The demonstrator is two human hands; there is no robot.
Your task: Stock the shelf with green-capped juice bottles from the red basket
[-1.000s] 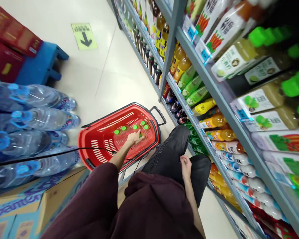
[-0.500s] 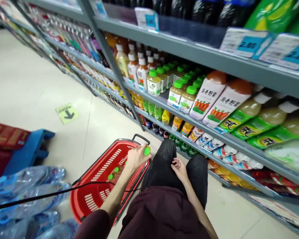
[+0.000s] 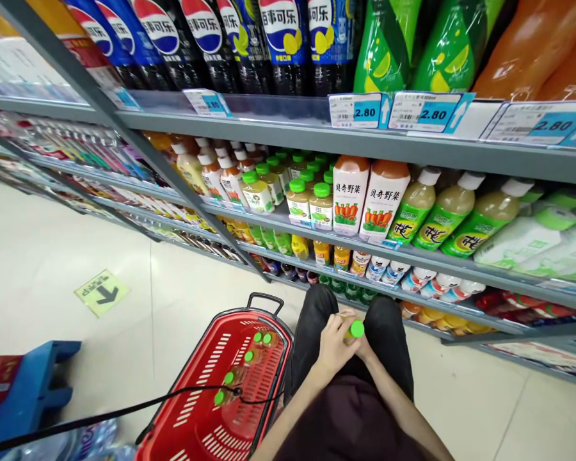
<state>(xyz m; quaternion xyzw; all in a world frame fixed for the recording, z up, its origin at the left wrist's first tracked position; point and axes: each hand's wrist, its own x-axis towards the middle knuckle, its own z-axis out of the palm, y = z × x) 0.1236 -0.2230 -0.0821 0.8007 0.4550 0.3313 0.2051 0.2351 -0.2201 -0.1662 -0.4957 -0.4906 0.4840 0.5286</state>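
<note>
Between my knees my left hand (image 3: 335, 339) is wrapped around a small green-capped juice bottle (image 3: 356, 329). From the other side my right hand (image 3: 363, 347) closes on the same bottle, its fingers partly hidden behind the bottle and the left hand. On the floor to my left stands a red shopping basket (image 3: 192, 378). Several green-capped bottles (image 3: 249, 356) are inside it, along its right side. Matching green-capped bottles (image 3: 298, 200) stand on the middle shelf in front of me.
Grey shelving (image 3: 269, 137) spans the view, with cola bottles (image 3: 283, 38) above and carrot juice bottles (image 3: 350, 195) beside the green caps. A black cord (image 3: 125, 410) crosses the basket. Left are a blue pallet (image 3: 38, 384) and a floor arrow sticker (image 3: 102, 292).
My left hand has moved right from above the basket to between my knees, carrying the bottle. My right hand has met it there and closed on the bottle. The view has shifted.
</note>
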